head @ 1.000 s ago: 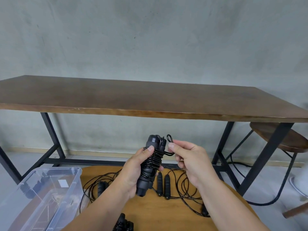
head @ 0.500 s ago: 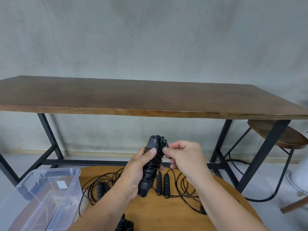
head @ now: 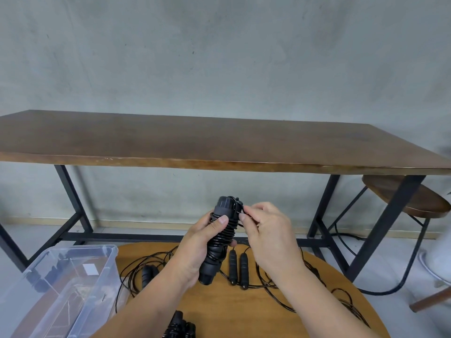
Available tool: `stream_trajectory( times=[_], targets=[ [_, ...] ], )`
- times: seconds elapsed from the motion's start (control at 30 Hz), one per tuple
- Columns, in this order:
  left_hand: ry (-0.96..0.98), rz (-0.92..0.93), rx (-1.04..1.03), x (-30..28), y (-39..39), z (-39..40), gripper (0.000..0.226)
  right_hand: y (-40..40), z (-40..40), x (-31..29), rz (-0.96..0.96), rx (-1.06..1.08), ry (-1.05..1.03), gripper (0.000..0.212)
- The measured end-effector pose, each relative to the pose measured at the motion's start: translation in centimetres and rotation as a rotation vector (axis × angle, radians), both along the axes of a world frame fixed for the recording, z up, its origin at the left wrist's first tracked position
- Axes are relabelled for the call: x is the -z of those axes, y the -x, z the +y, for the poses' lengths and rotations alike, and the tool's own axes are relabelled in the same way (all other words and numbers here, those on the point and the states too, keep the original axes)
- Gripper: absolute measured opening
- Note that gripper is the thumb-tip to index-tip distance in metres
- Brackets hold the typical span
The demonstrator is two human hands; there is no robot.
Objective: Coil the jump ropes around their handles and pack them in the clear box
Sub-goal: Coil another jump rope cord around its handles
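Observation:
My left hand (head: 195, 250) grips a black jump rope bundle (head: 220, 236), two handles held upright together with cord wound tightly round their middle. My right hand (head: 266, 230) pinches the cord's loose end against the top of the bundle. Below them, on the round wooden table (head: 219, 308), lie two more black handles (head: 238, 267) side by side amid loose loops of cord (head: 275, 286), and another handle (head: 147, 274) further left. A coiled bundle (head: 180, 326) shows at the bottom edge. The clear box (head: 61, 286) stands at the lower left, open.
A long dark wooden table (head: 219, 147) on black metal legs runs across the room behind. A round wooden stool (head: 412, 198) stands at the right, with a black cable on the floor beneath it. The grey wall fills the background.
My right hand has drawn the small end loop in from the right and now presses it against the top of the bundle. My left hand keeps the same hold.

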State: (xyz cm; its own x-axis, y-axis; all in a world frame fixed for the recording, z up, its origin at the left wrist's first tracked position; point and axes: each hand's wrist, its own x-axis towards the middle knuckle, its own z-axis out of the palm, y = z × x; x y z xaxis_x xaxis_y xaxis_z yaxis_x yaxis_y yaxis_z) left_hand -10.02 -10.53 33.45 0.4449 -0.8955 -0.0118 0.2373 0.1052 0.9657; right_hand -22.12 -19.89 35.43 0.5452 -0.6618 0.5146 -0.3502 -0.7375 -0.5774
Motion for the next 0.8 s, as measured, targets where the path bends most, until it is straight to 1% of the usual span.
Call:
stream_trajectory(
  times=[0.07, 0.17, 0.23, 0.33, 0.47, 0.57, 0.63, 0.73, 0.8],
  targets=[
    [0.000, -0.005, -0.006, 0.1, 0.1, 0.0, 0.037, -0.1, 0.2, 0.1, 0.017, 0.018, -0.008, 0.028],
    [0.010, -0.018, -0.007, 0.2, 0.2, 0.1, 0.035, -0.1, 0.5, 0.0, 0.023, 0.015, -0.083, 0.032],
    [0.011, -0.028, -0.003, 0.1, 0.3, 0.1, 0.034, -0.1, 0.5, -0.1, -0.006, 0.035, -0.116, 0.032],
    [0.001, -0.043, -0.003, 0.1, 0.4, 0.1, 0.028, -0.1, 0.3, -0.3, 0.001, 0.050, -0.119, 0.029],
    [-0.008, -0.066, -0.013, 0.2, 0.5, 0.2, 0.034, -0.4, 0.3, -0.7, 0.050, 0.073, -0.158, 0.032],
    [-0.011, -0.068, -0.013, 0.4, 0.7, 0.1, 0.039, -0.5, 0.5, -1.0, 0.006, 0.127, -0.171, 0.021],
    [-0.009, -0.059, -0.006, 0.4, 0.8, 0.0, 0.040, -0.4, 0.8, -1.1, -0.012, 0.125, -0.173, 0.024],
    [0.000, -0.042, -0.004, 0.4, 1.0, -0.1, 0.039, -0.2, 0.7, -1.2, -0.073, 0.105, -0.146, 0.004],
    [0.008, -0.049, -0.007, 0.4, 1.3, -0.1, 0.038, -0.3, 0.1, -1.1, -0.101, 0.121, -0.219, 0.009]
  ],
)
